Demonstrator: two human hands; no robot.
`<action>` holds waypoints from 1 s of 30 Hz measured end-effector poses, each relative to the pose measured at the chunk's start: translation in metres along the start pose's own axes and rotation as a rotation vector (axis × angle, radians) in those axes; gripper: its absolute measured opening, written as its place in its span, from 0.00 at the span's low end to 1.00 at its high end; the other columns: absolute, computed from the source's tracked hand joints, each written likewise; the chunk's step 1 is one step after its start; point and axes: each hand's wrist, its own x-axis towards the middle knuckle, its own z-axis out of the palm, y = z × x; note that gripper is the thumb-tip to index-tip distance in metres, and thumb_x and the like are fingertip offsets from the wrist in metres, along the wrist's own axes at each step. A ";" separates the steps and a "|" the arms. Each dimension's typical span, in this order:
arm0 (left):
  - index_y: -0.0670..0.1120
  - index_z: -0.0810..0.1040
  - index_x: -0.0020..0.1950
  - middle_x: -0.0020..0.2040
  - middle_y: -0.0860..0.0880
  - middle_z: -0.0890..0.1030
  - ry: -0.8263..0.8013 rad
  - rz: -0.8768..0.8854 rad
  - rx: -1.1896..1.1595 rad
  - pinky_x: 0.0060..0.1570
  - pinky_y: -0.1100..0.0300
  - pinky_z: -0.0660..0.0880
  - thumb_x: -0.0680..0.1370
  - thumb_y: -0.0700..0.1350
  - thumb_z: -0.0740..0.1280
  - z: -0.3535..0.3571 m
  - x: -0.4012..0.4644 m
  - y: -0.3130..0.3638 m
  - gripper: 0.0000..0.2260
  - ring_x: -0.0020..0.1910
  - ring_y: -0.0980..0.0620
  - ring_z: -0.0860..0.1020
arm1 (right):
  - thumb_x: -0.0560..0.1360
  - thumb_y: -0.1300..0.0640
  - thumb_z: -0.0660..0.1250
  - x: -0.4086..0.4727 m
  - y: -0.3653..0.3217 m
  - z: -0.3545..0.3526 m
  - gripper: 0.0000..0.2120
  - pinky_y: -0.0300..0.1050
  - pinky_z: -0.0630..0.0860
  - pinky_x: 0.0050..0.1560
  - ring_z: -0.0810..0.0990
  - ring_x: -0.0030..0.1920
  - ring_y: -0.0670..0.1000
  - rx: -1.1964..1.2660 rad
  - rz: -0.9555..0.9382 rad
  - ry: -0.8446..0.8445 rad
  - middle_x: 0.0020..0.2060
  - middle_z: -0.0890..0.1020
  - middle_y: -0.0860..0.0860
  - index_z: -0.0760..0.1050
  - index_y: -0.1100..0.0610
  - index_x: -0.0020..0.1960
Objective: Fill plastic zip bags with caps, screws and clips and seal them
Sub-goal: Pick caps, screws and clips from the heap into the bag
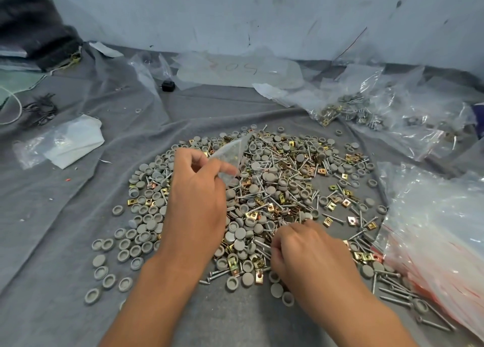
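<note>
Your left hand (199, 187) pinches a small clear zip bag (231, 158) above the pile of caps, screws and clips (275, 189); your right hand (303, 252) curls over the pile's near edge, its hold hidden.

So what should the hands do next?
Probably the right hand lifts the pieces it is picking from the pile to the small bag that the left hand pinches, since the bag looks empty.
</note>
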 end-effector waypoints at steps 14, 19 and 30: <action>0.51 0.81 0.63 0.53 0.58 0.75 -0.156 0.093 -0.002 0.53 0.78 0.66 0.75 0.48 0.73 -0.002 -0.002 0.013 0.16 0.49 0.64 0.71 | 0.78 0.47 0.68 0.018 0.028 -0.032 0.04 0.32 0.74 0.40 0.81 0.41 0.42 1.249 -0.186 0.046 0.43 0.85 0.48 0.80 0.45 0.49; 0.54 0.78 0.67 0.53 0.62 0.71 -0.210 0.086 -0.022 0.49 0.78 0.67 0.73 0.50 0.75 -0.004 -0.005 0.017 0.22 0.47 0.66 0.73 | 0.79 0.53 0.71 0.024 0.012 -0.027 0.03 0.33 0.74 0.36 0.80 0.36 0.44 1.175 -0.123 0.203 0.39 0.85 0.47 0.81 0.47 0.46; 0.51 0.79 0.66 0.54 0.59 0.71 -0.236 0.106 -0.012 0.45 0.74 0.72 0.73 0.52 0.71 -0.004 -0.008 0.023 0.21 0.41 0.63 0.74 | 0.75 0.54 0.74 0.032 0.002 -0.024 0.06 0.28 0.72 0.33 0.81 0.34 0.40 0.907 0.040 0.389 0.33 0.83 0.40 0.81 0.48 0.40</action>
